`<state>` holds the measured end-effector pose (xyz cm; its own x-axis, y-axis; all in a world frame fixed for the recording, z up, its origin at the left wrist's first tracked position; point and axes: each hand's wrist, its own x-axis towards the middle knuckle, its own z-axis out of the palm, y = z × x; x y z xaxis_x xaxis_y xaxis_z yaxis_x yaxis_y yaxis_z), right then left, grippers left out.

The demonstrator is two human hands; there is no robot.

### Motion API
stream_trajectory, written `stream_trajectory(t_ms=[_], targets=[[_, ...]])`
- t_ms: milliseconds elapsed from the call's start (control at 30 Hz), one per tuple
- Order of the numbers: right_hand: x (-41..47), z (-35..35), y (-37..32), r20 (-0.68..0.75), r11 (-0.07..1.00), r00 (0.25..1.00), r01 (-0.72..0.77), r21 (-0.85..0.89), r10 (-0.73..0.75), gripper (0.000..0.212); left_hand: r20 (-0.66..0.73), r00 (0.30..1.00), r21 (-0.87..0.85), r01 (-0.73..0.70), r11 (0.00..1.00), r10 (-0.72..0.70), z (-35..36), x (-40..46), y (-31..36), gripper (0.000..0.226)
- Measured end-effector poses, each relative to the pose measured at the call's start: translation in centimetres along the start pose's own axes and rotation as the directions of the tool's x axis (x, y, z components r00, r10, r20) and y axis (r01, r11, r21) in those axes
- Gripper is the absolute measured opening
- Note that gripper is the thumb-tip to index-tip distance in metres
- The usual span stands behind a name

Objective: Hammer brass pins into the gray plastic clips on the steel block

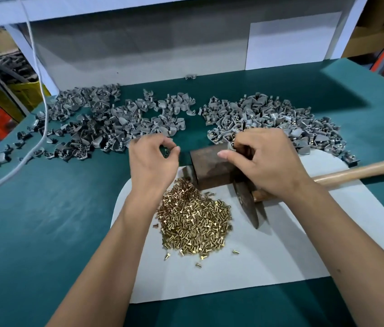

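I log: rusty brown steel block (210, 166) on green surface (44, 220); right hand (264, 161) grip pinching gray plastic clip (230, 147) there; left hand (153, 161) grip pinched, contents indistinct; brass pin heap (193, 223) beside.

Both hands reach forward, left hand (153, 159) fingertips pinched together, right hand (260, 159) fingers curled.

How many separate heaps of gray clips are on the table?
2: a wide left heap beyond the left hand, and a right heap beyond the right hand. Stray clips also lie scattered around, one by the back wall.
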<state>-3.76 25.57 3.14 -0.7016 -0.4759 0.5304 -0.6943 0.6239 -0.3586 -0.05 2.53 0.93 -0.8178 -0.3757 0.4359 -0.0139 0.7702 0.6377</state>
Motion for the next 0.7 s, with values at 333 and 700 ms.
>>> stream_trajectory(t_ms=[333, 700], targets=[[0.0, 0.4, 1.5, -0.227, 0.91, 0.895, -0.408, -0.072, 0.384, 0.061, 0.08, 0.983, 0.105, 0.156, 0.982, -0.165, -0.1, 0.3, -1.7, 0.006], [-0.3, 0.1, -0.4, -0.209, 0.964, 0.941, -0.263, 0.047, 0.266, 0.013, 0.121, 0.962, 0.016, 0.245, 0.969, -0.245, -0.8, 1.1, -2.2, 0.019]])
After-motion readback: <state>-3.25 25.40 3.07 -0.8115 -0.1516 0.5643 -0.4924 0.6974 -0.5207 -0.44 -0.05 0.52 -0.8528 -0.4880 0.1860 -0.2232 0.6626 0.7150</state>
